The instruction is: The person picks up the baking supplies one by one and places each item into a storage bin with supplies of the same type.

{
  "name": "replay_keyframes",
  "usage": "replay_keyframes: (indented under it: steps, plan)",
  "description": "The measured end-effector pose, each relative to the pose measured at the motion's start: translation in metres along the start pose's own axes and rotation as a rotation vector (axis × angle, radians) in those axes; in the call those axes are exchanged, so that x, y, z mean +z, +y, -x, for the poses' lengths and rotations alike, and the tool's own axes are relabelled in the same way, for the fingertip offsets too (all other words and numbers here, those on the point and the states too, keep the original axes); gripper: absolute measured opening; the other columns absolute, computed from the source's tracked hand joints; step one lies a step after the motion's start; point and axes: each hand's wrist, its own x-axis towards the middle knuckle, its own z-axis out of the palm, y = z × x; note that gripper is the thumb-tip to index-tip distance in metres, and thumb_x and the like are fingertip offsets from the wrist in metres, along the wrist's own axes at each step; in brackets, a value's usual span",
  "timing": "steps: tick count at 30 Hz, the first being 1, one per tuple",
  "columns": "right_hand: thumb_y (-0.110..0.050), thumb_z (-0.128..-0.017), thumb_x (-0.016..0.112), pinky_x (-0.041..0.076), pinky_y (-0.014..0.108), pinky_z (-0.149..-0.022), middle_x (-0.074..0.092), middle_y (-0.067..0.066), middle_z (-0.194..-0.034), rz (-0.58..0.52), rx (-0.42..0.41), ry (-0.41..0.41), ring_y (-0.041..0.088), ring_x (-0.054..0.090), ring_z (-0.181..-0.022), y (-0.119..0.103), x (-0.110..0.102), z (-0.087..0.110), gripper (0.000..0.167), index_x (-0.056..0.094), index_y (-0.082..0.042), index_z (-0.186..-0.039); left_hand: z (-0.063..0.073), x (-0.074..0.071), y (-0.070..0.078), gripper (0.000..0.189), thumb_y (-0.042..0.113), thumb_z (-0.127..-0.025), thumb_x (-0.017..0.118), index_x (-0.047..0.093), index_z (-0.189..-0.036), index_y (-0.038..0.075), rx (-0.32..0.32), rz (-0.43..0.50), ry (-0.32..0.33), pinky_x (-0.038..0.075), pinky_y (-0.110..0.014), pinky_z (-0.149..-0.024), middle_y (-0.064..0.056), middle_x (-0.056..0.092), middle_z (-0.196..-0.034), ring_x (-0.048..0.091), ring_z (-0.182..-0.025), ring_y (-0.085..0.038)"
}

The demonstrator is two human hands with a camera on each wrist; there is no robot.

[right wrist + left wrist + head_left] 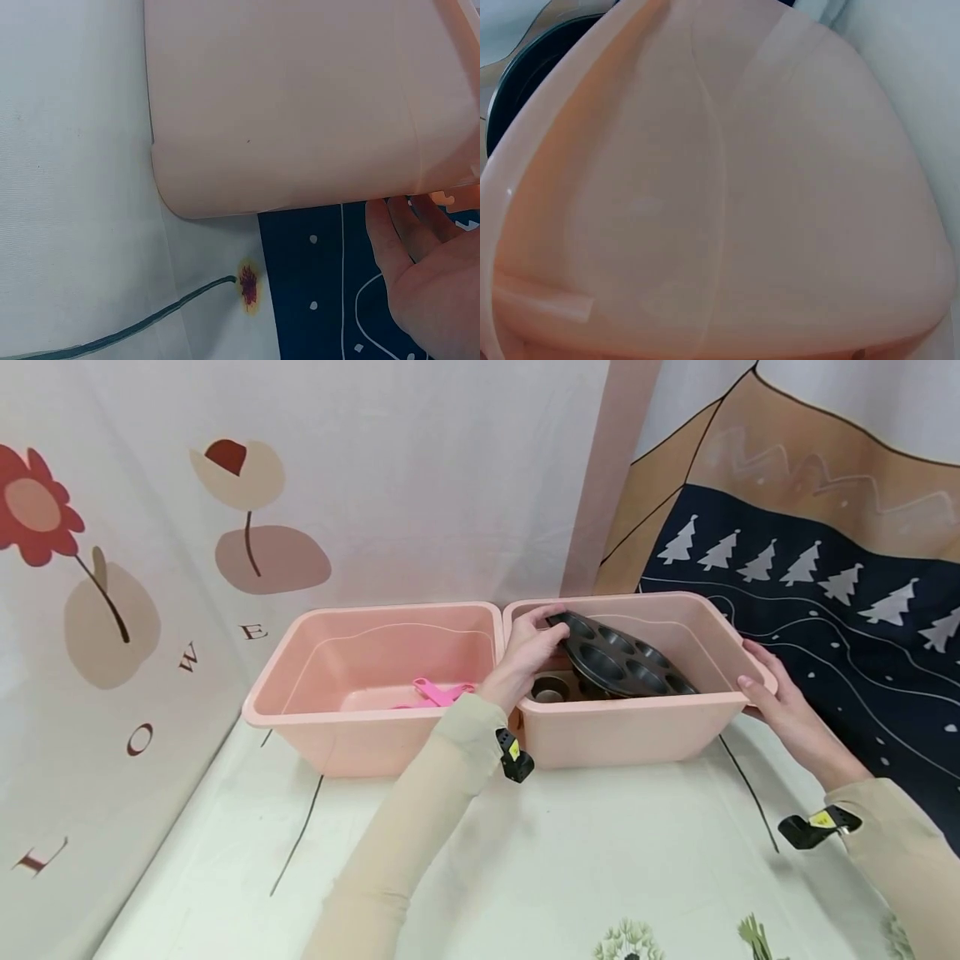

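Note:
My left hand (525, 652) grips the left end of a dark muffin tin (618, 662), thumb on top. The tin has several round cups and slants down to the right inside the right pink bin (615, 733). Beneath it, at the bin's left end, a small dark round cup (550, 688) shows. With thumb over the rim and fingers outside, my right hand (783, 706) holds the right end of that bin. From the right wrist view, the fingers of this hand (435, 277) lie against the bin's outer wall. The left wrist view shows mostly bin wall.
A second pink bin (360, 747) stands directly to the left, with bright pink utensils (442, 695) inside. Both bins rest on a pale printed cloth (570, 860). Behind them hangs a printed curtain (420, 485), and a navy tree-patterned cloth (817, 610) lies at the right.

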Motion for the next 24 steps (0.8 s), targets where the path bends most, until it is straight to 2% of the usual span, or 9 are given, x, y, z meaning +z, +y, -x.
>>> replay_keyframes:
  steps: [5,8,11,13,18,24]
  plan:
    - [-0.025,-0.106,0.038,0.041,0.007,-0.078,0.015,0.023,-0.148,-0.004,-0.014,0.001,0.007,0.037,-0.116,-0.0004,0.0003,0.0001,0.061,0.004,-0.031,-0.156,0.0,0.0019,-0.0015,0.043,-0.004,-0.091,0.053,0.055,-0.134,0.001,0.009,-0.044,0.001,0.052,-0.04,-0.085,-0.011,0.058,-0.096,0.057,-0.074,-0.012]
    - [-0.024,-0.106,0.038,0.041,0.007,-0.079,0.015,0.023,-0.148,-0.005,-0.023,0.001,0.007,0.038,-0.116,-0.0004,0.0006,0.0001,0.061,0.004,-0.029,-0.156,0.0004,0.0029,-0.0022,0.042,-0.003,-0.092,0.054,0.055,-0.134,0.0,0.005,-0.058,-0.003,0.051,-0.048,-0.087,-0.016,0.058,-0.104,0.059,-0.077,-0.016]
    - [-0.024,-0.106,0.038,0.041,0.007,-0.078,0.015,0.023,-0.148,-0.007,-0.019,-0.001,0.008,0.037,-0.117,-0.0005,0.0007,0.0003,0.061,0.003,-0.03,-0.156,0.0013,0.0042,-0.0028,0.04,-0.002,-0.093,0.054,0.056,-0.133,-0.001,0.011,-0.078,0.002,0.054,-0.046,-0.083,-0.018,0.058,-0.109,0.061,-0.079,-0.019]
    - [-0.024,-0.106,0.037,0.04,0.007,-0.078,0.015,0.023,-0.149,-0.008,-0.013,-0.002,0.008,0.036,-0.118,-0.0008,0.0006,0.0005,0.061,0.003,-0.03,-0.156,0.0018,0.005,-0.003,0.039,-0.001,-0.092,0.056,0.057,-0.131,0.0,0.022,-0.108,0.019,0.055,-0.04,-0.08,-0.017,0.058,-0.111,0.06,-0.083,-0.018]
    - [-0.024,-0.106,0.037,0.04,0.007,-0.078,0.014,0.023,-0.149,-0.005,-0.01,-0.002,0.008,0.036,-0.118,-0.0014,0.0008,0.0008,0.061,0.003,-0.03,-0.156,0.0032,0.0069,-0.0037,0.037,0.002,-0.094,0.058,0.056,-0.131,0.002,0.039,-0.201,0.035,0.053,-0.031,-0.08,-0.016,0.056,-0.119,0.06,-0.098,-0.021]
    - [-0.025,-0.106,0.037,0.04,0.007,-0.078,0.013,0.024,-0.149,-0.001,-0.011,-0.002,0.006,0.036,-0.117,-0.001,0.0017,0.0016,0.061,0.003,-0.031,-0.156,0.0085,0.0083,-0.0029,0.042,0.001,-0.098,0.053,0.044,-0.139,0.007,-0.015,-0.314,-0.081,0.051,-0.036,-0.087,-0.018,0.044,-0.137,0.055,-0.115,-0.026]
